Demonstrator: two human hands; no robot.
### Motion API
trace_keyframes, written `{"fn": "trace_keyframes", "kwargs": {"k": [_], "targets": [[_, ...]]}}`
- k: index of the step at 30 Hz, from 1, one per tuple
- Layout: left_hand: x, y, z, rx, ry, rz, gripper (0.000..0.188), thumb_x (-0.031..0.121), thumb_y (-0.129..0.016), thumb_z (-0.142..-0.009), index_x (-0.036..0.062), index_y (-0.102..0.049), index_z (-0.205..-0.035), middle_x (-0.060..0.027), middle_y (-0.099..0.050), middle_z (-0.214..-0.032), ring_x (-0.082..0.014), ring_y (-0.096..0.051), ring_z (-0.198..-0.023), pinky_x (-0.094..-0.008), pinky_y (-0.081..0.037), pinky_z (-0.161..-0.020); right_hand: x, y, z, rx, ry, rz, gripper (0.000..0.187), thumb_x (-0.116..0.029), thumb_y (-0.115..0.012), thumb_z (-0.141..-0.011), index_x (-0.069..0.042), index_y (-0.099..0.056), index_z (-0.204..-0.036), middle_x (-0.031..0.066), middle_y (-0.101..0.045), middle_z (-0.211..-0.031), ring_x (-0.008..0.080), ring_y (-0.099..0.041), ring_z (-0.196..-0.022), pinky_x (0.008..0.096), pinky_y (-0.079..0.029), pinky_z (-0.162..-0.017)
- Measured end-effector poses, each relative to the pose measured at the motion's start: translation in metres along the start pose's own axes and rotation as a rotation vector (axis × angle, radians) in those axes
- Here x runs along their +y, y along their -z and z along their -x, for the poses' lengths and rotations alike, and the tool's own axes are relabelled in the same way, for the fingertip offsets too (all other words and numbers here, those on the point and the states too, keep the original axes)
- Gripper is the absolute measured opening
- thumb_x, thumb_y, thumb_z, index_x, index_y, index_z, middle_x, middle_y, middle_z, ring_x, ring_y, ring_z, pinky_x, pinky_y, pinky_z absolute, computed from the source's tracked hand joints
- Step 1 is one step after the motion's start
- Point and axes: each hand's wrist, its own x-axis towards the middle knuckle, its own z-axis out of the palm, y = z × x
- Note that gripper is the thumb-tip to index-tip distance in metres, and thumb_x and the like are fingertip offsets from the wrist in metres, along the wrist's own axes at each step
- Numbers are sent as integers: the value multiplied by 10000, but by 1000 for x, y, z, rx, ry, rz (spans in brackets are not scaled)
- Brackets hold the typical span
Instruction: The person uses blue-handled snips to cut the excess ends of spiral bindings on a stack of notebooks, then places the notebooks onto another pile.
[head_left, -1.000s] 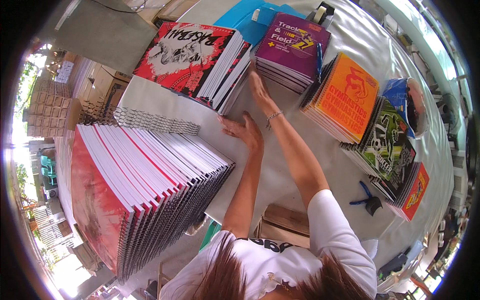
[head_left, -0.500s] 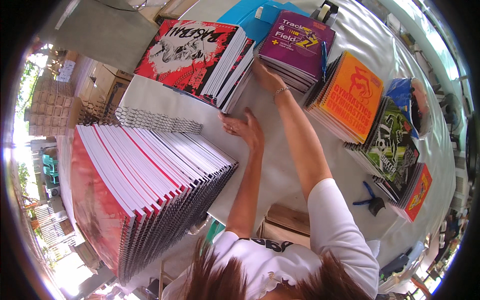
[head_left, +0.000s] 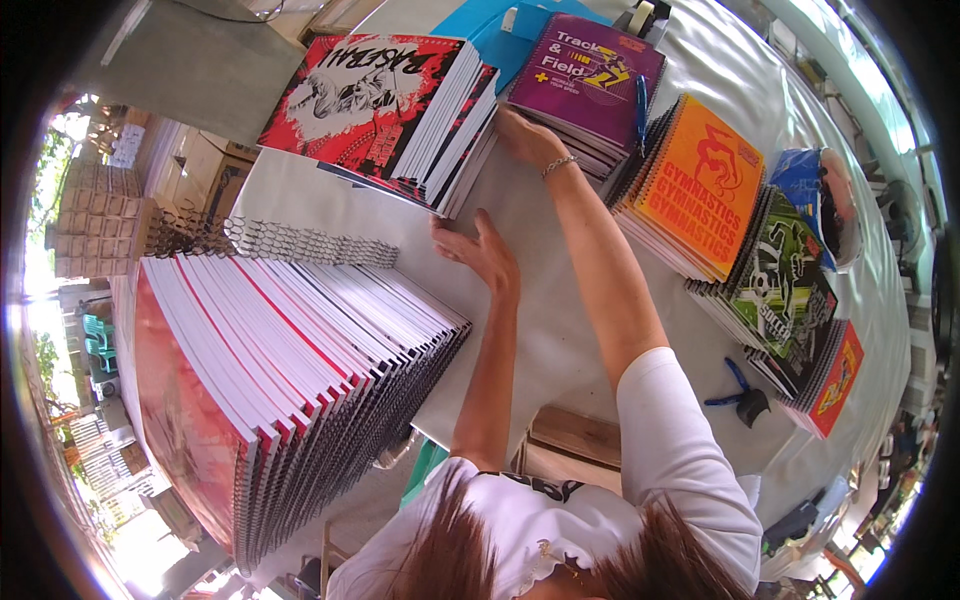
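Note:
A stack of red, black and white sports-cover notebooks [head_left: 350, 120] lies at the far left of the table, its page edges turned toward my hands. My right hand [head_left: 530, 140] is laid along the stack's right side with fingers extended, between it and the purple notebooks [head_left: 600, 85]. Below the stack's near corner, my left hand [head_left: 478, 248] has its fingers stretched out and thumb raised; its fingertips reach that corner, though contact is unclear. Neither hand grips anything. A long row of spiral-bound notebooks [head_left: 310, 380] stands on edge to the left of my left forearm.
To the right run stacks of orange notebooks [head_left: 705, 190], green-black notebooks [head_left: 785, 285] and small red-orange notebooks [head_left: 838, 380]. Blue-handled pliers [head_left: 738, 393] lie beside them. A pen [head_left: 641, 115] rests on the purple stack, a tape dispenser [head_left: 645, 18] behind it. A blue-clear plastic bag [head_left: 805, 190] sits far right.
The whole view has shifted slightly. Both hands remain beside the red notebook stack, with the left hand's fingers a little straighter. Nothing has been picked up or let go.

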Motion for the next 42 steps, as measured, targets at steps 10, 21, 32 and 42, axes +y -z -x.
{"fn": "trace_keyframes", "kwargs": {"k": [10, 21, 32, 42], "targets": [[-1, 5, -8, 108, 84, 26, 618, 194, -571, -856, -63, -314, -1356, -263, -400, -1326, -392, -286, -1298, -507, -173, -1092, -17, -10, -9, -71, 174, 159, 460, -265, -369, -963, -5, -533, -1305, 99, -478, -1392, 292, -317, -1375, 466, -118, -1193], [-8, -7, -1, 110, -26, -79, 616, 165, -600, -852, -72, -309, -1340, -274, -426, -1258, -407, -366, -1228, -526, -239, -1048, -33, -12, -10, -38, -435, 261, 522, -346, -393, -972, -31, -456, -1384, 89, -389, -1480, 275, -269, -1408, 423, -151, -1171], [-8, -9, 1, 37, -24, -194, 659, 160, -626, -837, -76, -289, -1352, -269, -411, -1276, -416, -339, -1232, -526, -218, -1061, 21, -16, 2, 77, 39, 243, 319, -285, -467, -940, -106, -686, -1088, 21, -608, -1191, 187, -487, -1161, 365, -315, -1003], [-2, -6, 0, 32, -33, -157, 707, 176, -663, -828, -98, -276, -1352, -287, -406, -1281, -421, -337, -1239, -541, -220, -1058, -5, -55, -45, 120, 201, -43, 253, -314, -499, -942, -242, -732, -1014, -120, -659, -1074, 126, -520, -1101, 349, -331, -967]]}}
